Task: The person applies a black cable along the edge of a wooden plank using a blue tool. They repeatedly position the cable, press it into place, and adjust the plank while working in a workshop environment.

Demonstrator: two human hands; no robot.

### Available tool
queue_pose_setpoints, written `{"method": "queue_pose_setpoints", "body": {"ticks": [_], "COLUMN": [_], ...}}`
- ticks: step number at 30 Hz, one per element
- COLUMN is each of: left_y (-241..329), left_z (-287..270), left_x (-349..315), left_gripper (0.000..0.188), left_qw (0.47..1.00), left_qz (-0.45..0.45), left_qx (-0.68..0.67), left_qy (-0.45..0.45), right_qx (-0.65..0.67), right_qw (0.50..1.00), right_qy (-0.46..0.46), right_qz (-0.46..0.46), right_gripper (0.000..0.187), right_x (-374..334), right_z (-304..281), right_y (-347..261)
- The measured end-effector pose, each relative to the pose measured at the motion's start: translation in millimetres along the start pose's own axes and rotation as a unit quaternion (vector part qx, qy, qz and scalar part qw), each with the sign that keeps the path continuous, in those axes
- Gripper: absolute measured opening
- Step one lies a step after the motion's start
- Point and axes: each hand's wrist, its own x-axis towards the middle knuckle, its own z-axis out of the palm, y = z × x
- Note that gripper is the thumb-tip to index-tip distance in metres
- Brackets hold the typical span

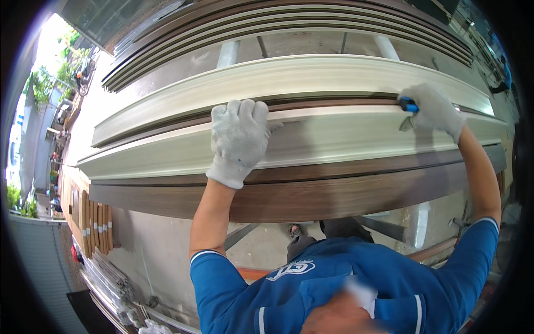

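Note:
My left hand, in a pale work glove, has its fingers curled over the far edge of a long cream-coloured profile board. Farther right, my gloved right hand grips a small blue-and-black hand tool at that same edge; its working end is hidden, so its kind is unclear. A second cream profile board lies just beyond, with a narrow dark and reddish-brown gap between the two. Brown wood-grain boards run along the near side of the cream board.
Several long stacked profiles lie across the far side. Below the boards stand metal supports on a concrete floor. Flat brown panels lean at the left, above wrapped lengths. Another person is at the far right.

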Motion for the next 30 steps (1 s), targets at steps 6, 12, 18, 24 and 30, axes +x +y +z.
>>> {"method": "queue_pose_setpoints", "body": {"ticks": [6, 12, 18, 24, 30], "left_y": [-51, -71, -53, -23, 13], "left_z": [-50, -74, -135, -198, -219], "left_x": [-33, -60, -56, -89, -144], "left_gripper": [0.068, 0.058, 0.061, 0.059, 0.057], "left_qw": [0.993, 0.99, 0.989, 0.993, 0.985], "left_qz": [-0.053, 0.013, 0.002, 0.085, 0.069], "left_qx": [-0.051, -0.046, -0.041, -0.055, -0.059], "left_qy": [-0.093, -0.132, -0.144, -0.067, -0.145], "right_qx": [-0.056, -0.092, -0.074, -0.066, -0.112], "right_qw": [0.958, 0.956, 0.944, 0.951, 0.953], "right_qy": [0.223, 0.24, 0.287, 0.284, 0.259], "right_qz": [-0.17, -0.144, -0.145, -0.104, -0.108], "right_gripper": [0.046, 0.048, 0.051, 0.059, 0.042], "right_x": [-50, -92, -153, -233, -280], "right_z": [30, 36, 9, 7, 57], "right_y": [5, -11, -6, -9, -39]}}
